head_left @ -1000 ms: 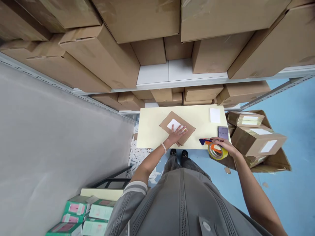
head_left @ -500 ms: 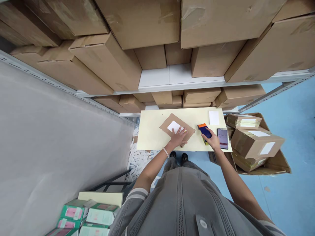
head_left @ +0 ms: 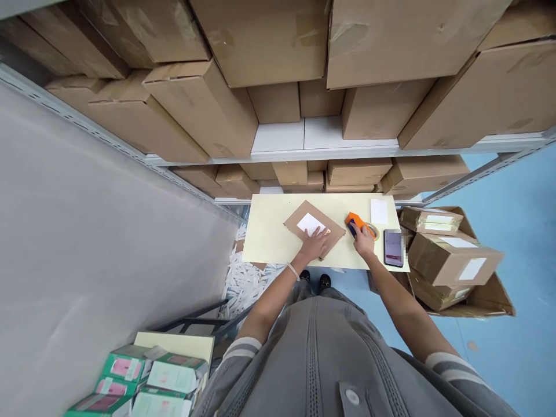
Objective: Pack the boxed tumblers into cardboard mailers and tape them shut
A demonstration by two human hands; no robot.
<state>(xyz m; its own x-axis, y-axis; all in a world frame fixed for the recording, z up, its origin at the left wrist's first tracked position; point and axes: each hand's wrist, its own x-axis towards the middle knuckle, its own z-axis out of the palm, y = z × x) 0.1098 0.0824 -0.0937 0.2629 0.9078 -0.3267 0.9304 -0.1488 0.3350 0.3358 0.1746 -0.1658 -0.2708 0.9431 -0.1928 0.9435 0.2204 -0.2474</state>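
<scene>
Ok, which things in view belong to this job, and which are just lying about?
Apparently in use:
- cardboard parcel, under the left hand
- tape dispenser, in the right hand

Apparently lying about:
- phone
- shelved boxes
- green boxes
- paper shreds

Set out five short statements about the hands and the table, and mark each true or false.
1. The left hand lies on a cardboard parcel. True.
2. The right hand touches an orange-and-blue tape dispenser. True.
3. A phone lies on the table. True.
4. The phone lies between the two hands. False: it lies to the right of the right hand.
5. The parcel's label is green. False: it is white.
</scene>
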